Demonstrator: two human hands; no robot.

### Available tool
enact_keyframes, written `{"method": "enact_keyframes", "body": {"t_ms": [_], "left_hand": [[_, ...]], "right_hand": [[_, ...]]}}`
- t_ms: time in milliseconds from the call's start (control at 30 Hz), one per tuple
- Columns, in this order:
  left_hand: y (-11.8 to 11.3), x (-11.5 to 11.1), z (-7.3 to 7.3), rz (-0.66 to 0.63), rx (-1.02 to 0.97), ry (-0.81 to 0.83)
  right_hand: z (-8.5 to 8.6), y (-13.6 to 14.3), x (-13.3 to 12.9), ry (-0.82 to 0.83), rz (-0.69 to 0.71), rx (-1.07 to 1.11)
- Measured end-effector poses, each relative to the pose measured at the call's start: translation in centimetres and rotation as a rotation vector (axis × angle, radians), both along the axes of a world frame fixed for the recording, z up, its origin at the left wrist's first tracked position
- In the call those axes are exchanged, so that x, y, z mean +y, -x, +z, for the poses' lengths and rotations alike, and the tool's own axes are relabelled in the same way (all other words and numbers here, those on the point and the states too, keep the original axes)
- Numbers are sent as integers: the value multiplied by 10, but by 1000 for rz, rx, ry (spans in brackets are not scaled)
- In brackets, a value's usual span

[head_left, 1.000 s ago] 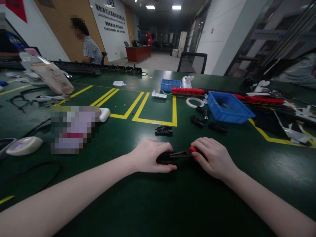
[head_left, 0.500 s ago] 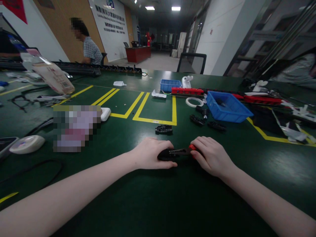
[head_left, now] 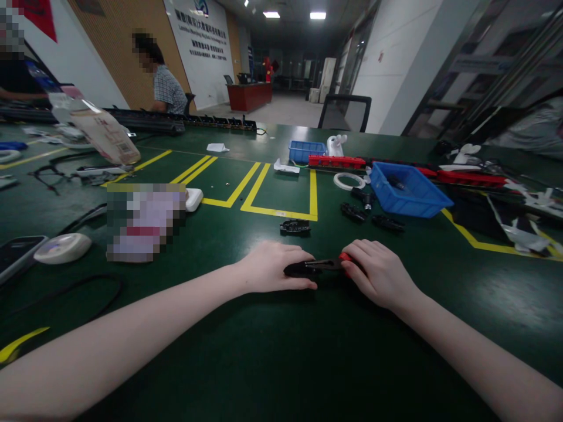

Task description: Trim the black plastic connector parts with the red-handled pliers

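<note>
We have two containers on the green tabletop (head_left: 281,363). Larger blue bin (head_left: 409,199), right of centre: dark item (head_left: 396,181) inside, type unclear. Smaller blue basket (head_left: 307,152), farther back: we can't make out contents. Bottle (head_left: 105,132) at far left, tilted; fill unclear.

Hands: left hand (head_left: 277,266) partly curled, thumb and fingers around a black part (head_left: 299,269). Right hand (head_left: 373,269) closed around a red-handled tool (head_left: 331,265), its dark metal end pointing left and meeting the black part; we can't tell if it bites. Both held things sit between the hands, near side of the tabletop; whether they touch it, we can't tell. Just beyond lies a loose black piece (head_left: 295,227), with two more near the bin.

Writing: wall sign (head_left: 200,38) has Chinese lines plus English; we read "Big Data Technology". Bottle print too small for us.
</note>
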State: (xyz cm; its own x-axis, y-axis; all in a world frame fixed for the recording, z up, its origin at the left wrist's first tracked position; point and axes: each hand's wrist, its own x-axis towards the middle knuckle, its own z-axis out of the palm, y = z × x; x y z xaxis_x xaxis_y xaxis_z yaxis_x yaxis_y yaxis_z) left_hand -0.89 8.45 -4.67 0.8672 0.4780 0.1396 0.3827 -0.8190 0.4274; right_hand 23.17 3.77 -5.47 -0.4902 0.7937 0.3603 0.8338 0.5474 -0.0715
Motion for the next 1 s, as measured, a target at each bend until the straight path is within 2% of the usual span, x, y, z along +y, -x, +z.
{"method": "enact_keyframes", "body": {"t_ms": [133, 400, 500, 733, 1000], "left_hand": [[2, 1, 2, -75, -52, 109], [1, -2, 1, -8, -66, 176], [0, -4, 1, 23, -49, 132], [-1, -5, -3, 59, -12, -117], [1, -3, -1, 16, 7, 19]], "right_hand": [[0, 0, -1, -5, 40, 14], [-1, 0, 0, -10, 19, 12], [-1, -1, -1, -5, 16, 13], [0, 2, 0, 37, 14, 33], [1, 2, -1, 21, 20, 11]]}}
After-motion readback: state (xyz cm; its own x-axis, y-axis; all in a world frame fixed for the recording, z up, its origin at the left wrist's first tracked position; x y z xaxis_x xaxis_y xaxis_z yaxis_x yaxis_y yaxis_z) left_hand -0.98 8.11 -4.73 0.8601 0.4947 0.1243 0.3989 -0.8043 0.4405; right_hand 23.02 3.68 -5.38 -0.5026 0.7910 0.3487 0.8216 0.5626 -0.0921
